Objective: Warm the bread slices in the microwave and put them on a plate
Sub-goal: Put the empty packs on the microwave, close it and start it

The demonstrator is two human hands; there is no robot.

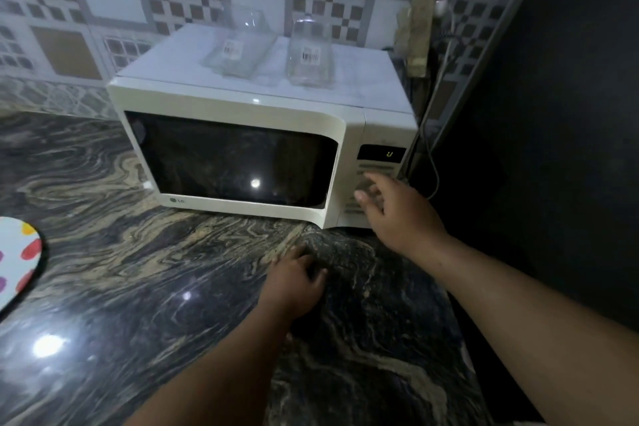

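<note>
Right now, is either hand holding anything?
No. The right hand reaches open at the microwave buttons; the left hand rests on the counter.

Dim, soft blur, glare on countertop

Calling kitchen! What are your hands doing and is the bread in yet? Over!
Right hand open, at microwave buttons. Left hand resting on counter. Door shut, bread not visible. Dotted plate waiting far left.

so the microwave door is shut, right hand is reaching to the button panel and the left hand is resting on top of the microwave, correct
Not quite. In the head view the left hand rests on the marble counter in front of the microwave, not on top of it. The rest holds: the door is shut and the right hand reaches to the button panel.
</note>
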